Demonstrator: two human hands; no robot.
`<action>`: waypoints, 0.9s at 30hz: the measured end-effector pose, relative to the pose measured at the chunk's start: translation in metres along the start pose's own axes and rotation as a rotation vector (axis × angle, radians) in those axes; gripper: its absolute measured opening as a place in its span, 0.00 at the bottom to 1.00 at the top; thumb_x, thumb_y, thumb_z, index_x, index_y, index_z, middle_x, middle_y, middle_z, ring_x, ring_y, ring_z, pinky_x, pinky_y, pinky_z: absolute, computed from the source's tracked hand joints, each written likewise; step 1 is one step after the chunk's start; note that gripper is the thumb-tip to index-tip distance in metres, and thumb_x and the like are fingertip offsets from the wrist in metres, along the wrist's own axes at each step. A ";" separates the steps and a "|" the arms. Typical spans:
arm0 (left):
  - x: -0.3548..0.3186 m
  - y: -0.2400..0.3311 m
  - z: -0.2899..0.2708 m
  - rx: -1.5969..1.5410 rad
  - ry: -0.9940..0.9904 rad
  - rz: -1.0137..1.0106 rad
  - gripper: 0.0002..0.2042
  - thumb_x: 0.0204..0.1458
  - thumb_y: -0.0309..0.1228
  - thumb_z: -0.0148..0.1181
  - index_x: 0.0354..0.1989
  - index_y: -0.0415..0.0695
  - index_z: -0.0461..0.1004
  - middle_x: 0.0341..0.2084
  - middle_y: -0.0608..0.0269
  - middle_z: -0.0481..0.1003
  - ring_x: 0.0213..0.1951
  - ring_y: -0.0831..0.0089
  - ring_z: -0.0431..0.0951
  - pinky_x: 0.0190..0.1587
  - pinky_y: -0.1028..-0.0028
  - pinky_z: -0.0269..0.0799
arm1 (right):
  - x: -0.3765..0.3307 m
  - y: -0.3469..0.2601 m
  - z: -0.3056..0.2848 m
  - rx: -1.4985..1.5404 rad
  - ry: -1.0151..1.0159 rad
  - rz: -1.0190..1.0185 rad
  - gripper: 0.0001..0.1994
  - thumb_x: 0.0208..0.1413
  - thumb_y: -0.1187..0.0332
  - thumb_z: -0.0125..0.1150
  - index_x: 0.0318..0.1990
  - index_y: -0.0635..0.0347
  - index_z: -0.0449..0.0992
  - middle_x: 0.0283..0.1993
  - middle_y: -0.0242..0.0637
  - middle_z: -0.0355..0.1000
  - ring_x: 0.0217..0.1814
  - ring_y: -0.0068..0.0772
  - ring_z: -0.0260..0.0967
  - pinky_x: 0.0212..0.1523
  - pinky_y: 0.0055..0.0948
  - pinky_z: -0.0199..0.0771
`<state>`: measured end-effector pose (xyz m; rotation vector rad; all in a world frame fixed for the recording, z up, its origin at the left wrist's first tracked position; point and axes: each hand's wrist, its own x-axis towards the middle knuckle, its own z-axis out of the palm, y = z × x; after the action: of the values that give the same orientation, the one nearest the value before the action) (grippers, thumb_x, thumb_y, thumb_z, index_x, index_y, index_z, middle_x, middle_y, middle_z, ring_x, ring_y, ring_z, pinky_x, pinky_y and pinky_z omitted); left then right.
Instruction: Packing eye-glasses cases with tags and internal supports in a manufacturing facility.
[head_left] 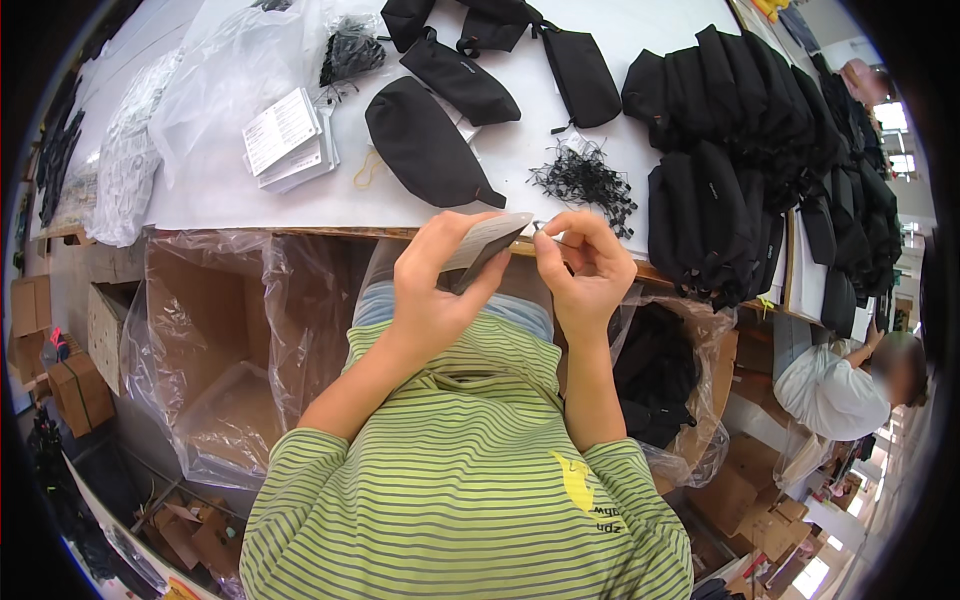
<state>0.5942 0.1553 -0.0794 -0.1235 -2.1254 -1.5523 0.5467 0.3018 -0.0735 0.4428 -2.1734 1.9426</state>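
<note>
Both my hands are raised in front of my body at the table's near edge. My left hand (430,290) grips a few paper hang tags (492,236), pale on one face and dark on the other, between thumb and fingers. Close to the tags' corner, my right hand (588,272) pinches a thin black tag string (541,226), mostly hidden by the fingers. Just beyond them lies a black pouch bag (425,140) on the white table. A loose heap of black tag strings (588,188) is spread to its right.
White printed cards (287,140) and clear plastic bags (215,95) lie at left. More black bags (730,90) are piled at right. Plastic-lined cartons (215,330) stand below the table edge. Another person (835,390) is at the far right.
</note>
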 end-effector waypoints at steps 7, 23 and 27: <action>-0.002 0.004 -0.001 0.005 0.003 -0.039 0.12 0.43 0.18 0.64 0.38 0.42 0.79 0.28 0.63 0.76 0.30 0.67 0.73 0.35 0.72 0.68 | -0.004 -0.003 0.001 -0.021 -0.036 0.003 0.07 0.43 0.83 0.63 0.31 0.64 0.75 0.22 0.19 0.54 0.22 0.09 0.45 0.23 0.13 0.42; -0.009 -0.018 -0.018 -0.555 -0.437 -0.518 0.05 0.58 0.26 0.56 0.35 0.36 0.71 0.29 0.66 0.73 0.34 0.81 0.72 0.37 0.79 0.68 | -0.016 0.007 -0.020 0.016 -0.424 0.213 0.06 0.47 0.77 0.67 0.33 0.62 0.76 0.22 0.22 0.65 0.22 0.10 0.54 0.25 0.13 0.52; -0.008 -0.015 -0.016 -0.385 -0.496 -0.447 0.04 0.57 0.24 0.55 0.37 0.36 0.70 0.32 0.67 0.71 0.35 0.81 0.71 0.42 0.79 0.68 | -0.020 0.006 -0.020 0.388 -0.409 0.555 0.06 0.55 0.71 0.63 0.36 0.62 0.73 0.20 0.22 0.64 0.20 0.11 0.55 0.22 0.14 0.52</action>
<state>0.6015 0.1377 -0.0929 -0.1901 -2.2907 -2.3972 0.5620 0.3243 -0.0836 0.3371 -2.3332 2.8169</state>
